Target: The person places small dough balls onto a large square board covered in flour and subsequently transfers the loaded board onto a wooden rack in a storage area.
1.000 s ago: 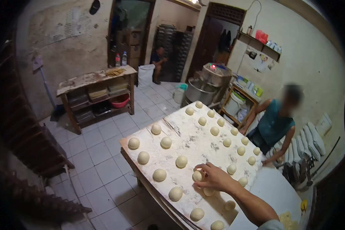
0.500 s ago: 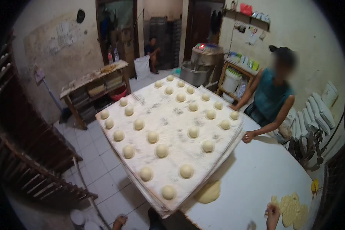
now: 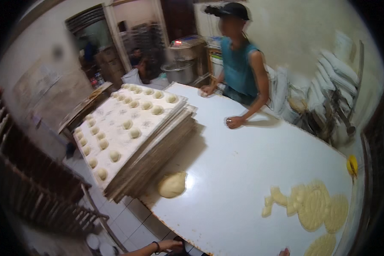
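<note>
Head camera: the left hand [image 3: 171, 245] hung near the edge of a white table [image 3: 239, 170]; the right hand [image 3: 284, 252] barely showed at the bottom; whether either was spread or pinching could not be told. Dough balls [image 3: 114, 155] sat on stacked boards [image 3: 151, 154] at left, flattened dough [image 3: 313, 207] at right.

Stained wall [image 3: 34, 59]: is filling the upper left of the frame. Cream wall [image 3: 290, 36]: is rising upper right. Wooden bench [image 3: 83, 106]: is standing left. Pale tiled floor [image 3: 129, 222]: is showing lower left.
</note>
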Demonstrator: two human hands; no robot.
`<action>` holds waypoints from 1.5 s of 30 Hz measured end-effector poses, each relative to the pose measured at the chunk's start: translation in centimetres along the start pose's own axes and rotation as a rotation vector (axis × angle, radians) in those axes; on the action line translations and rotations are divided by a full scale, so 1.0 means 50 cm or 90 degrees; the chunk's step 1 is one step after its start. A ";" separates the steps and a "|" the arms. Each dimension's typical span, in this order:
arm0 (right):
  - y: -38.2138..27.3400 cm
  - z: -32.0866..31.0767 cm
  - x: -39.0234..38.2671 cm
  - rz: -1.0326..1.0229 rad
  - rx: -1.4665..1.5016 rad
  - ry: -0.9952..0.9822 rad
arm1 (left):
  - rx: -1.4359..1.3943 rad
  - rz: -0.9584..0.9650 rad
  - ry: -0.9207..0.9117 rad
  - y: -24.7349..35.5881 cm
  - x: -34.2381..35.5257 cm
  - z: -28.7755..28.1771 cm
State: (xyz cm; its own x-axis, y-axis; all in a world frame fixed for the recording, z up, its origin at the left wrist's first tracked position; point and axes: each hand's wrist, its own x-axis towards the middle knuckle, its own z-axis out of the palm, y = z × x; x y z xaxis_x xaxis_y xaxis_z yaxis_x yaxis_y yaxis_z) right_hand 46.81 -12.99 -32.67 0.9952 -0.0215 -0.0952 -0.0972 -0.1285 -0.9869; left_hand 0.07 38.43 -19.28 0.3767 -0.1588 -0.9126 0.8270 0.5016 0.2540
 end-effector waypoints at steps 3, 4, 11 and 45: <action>-0.048 0.072 0.061 0.022 -0.108 0.089 | 0.004 0.061 0.151 -0.023 0.019 0.050; -0.167 0.218 0.075 0.012 -0.037 -0.068 | 0.009 0.127 0.224 -0.086 -0.009 0.049; -0.348 0.341 0.158 -0.036 -0.308 -0.059 | 0.007 0.061 0.301 -0.319 0.007 0.063; -0.148 0.236 -0.367 -0.120 -0.262 -0.381 | 0.874 0.818 0.276 0.232 0.034 0.057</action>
State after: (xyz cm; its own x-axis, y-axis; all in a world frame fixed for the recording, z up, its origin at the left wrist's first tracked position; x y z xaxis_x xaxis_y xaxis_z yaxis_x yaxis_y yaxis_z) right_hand 29.36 0.04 -25.16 0.8187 0.5656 -0.0991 0.1976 -0.4396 -0.8762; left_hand 11.48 41.53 -16.97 0.9989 0.0028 0.0467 -0.0248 -0.8156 0.5782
